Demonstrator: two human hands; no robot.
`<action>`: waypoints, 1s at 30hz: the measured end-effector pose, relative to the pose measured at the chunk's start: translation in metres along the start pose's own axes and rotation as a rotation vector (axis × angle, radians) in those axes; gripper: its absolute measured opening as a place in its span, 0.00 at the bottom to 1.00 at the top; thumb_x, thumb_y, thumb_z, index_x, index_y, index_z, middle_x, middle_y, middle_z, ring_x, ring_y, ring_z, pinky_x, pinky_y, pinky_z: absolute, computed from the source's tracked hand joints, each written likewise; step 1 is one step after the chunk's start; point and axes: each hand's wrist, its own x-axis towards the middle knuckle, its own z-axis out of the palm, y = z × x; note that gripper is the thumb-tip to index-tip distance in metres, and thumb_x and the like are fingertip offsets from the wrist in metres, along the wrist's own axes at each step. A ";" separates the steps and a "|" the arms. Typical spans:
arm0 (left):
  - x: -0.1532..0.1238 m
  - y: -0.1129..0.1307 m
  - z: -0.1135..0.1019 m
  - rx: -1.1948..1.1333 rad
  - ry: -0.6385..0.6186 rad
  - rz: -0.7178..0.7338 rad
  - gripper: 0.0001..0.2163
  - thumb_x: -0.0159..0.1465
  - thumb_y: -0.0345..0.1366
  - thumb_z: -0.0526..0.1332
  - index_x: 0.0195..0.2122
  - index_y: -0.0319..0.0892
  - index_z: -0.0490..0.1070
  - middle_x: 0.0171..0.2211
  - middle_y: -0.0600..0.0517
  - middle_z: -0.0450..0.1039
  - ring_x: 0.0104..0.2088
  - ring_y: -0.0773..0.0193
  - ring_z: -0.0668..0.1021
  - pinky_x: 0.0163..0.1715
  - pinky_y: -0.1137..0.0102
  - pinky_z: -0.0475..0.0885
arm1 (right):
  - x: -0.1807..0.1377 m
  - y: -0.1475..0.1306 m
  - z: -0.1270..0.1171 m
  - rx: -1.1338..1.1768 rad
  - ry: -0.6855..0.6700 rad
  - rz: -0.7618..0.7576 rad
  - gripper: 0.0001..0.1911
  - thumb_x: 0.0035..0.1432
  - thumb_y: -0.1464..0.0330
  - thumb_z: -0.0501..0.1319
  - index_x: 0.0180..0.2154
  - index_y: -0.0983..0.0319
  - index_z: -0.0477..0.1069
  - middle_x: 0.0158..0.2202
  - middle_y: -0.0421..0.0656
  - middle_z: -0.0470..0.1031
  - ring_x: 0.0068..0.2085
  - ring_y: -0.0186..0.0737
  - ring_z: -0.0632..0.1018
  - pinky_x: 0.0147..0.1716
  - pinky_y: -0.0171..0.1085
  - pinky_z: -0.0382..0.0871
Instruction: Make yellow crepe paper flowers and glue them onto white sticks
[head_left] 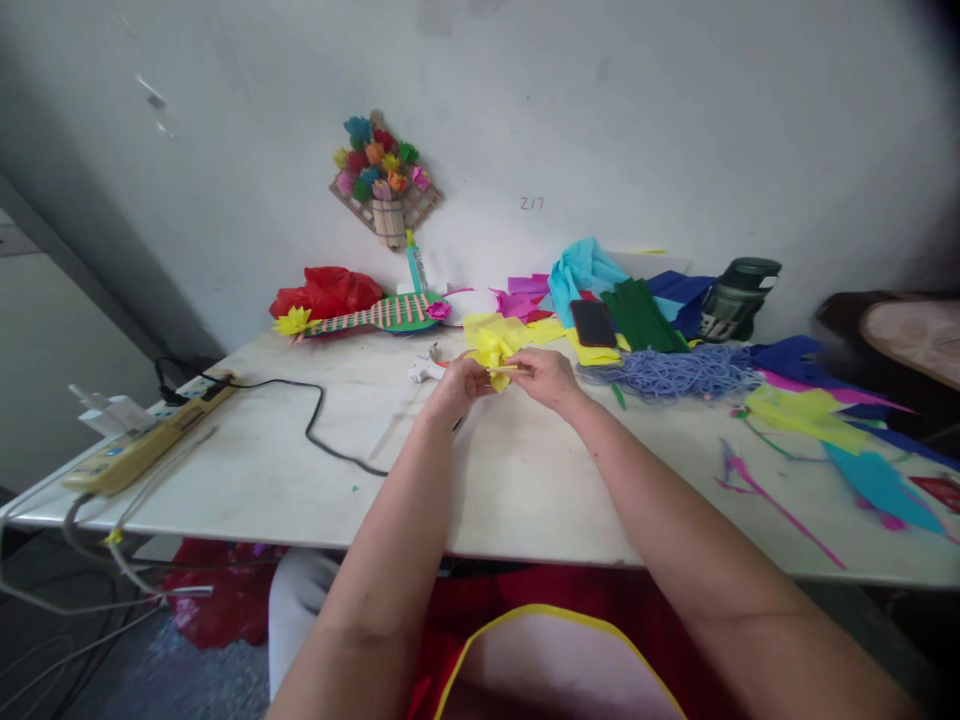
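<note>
Both my hands meet over the middle of the white table point(247, 470). My left hand point(454, 388) is closed around a crumpled piece of yellow crepe paper point(491, 345). My right hand point(547, 378) pinches the same yellow piece from the right, where a thin stick-like part point(506, 369) pokes out between the two hands. More yellow paper lies flat just behind the hands. A small white object point(424, 371) rests on the table to the left of my left hand.
Coloured paper sheets point(592, 275), a dark phone point(593, 323), a pile of purple yarn point(675, 372) and a dark green jar point(739, 297) lie at the back right. A power strip point(142, 445) with a black cable point(319, 435) is at the left edge. A red bag point(330, 290) sits by the wall.
</note>
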 end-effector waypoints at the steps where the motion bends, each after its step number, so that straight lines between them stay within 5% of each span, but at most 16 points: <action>1: 0.000 0.000 0.000 -0.013 -0.015 0.002 0.16 0.46 0.33 0.56 0.38 0.38 0.65 0.30 0.49 0.73 0.28 0.63 0.76 0.32 0.65 0.71 | 0.000 0.001 0.001 0.015 0.008 0.012 0.08 0.49 0.64 0.60 0.30 0.60 0.75 0.27 0.41 0.75 0.27 0.33 0.72 0.26 0.31 0.60; 30: -0.003 -0.003 0.007 0.070 0.057 0.141 0.19 0.44 0.31 0.62 0.40 0.38 0.66 0.36 0.46 0.74 0.33 0.63 0.76 0.34 0.67 0.71 | -0.001 -0.006 0.005 0.024 0.032 0.097 0.09 0.48 0.68 0.58 0.34 0.59 0.73 0.24 0.40 0.75 0.26 0.35 0.73 0.26 0.32 0.63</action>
